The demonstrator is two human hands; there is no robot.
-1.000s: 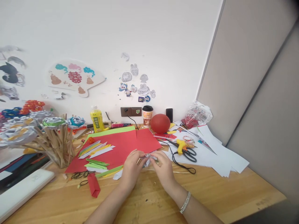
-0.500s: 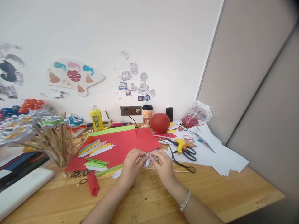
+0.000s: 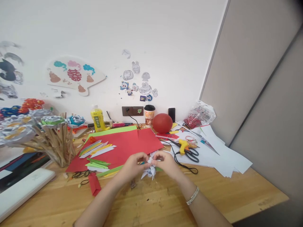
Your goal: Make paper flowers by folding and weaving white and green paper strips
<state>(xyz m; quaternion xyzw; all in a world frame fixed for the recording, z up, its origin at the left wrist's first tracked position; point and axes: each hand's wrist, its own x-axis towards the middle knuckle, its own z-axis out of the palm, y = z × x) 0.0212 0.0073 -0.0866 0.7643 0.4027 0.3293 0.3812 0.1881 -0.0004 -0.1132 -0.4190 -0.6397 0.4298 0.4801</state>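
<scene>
Pinched between my two hands is a white folded-paper flower (image 3: 149,172), its pointed petals hanging below my fingers. My left hand (image 3: 135,167) grips it from the left with thumb and fingertips. From the other side my right hand (image 3: 166,163) holds it, its fingertips almost touching the left ones. Part of the flower is hidden behind the fingers. Just beyond my hands lies a red paper sheet (image 3: 125,142). Folded paper strips in white and yellow (image 3: 97,149) rest on it, with green strips (image 3: 97,163) nearer my left hand.
A yellow glue gun (image 3: 184,147) lies beside black scissors (image 3: 192,155) on white paper sheets (image 3: 227,157) at the right. Behind stand a red balloon (image 3: 162,123), a paper cup (image 3: 149,116) and a yellow bottle (image 3: 98,119). Paper flowers on sticks (image 3: 62,145) fill the left.
The flower has turned and dropped lower, so its white petals now show below my fingers. Both hands have shifted their grip, fingers more curled; my right wrist has moved slightly right.
</scene>
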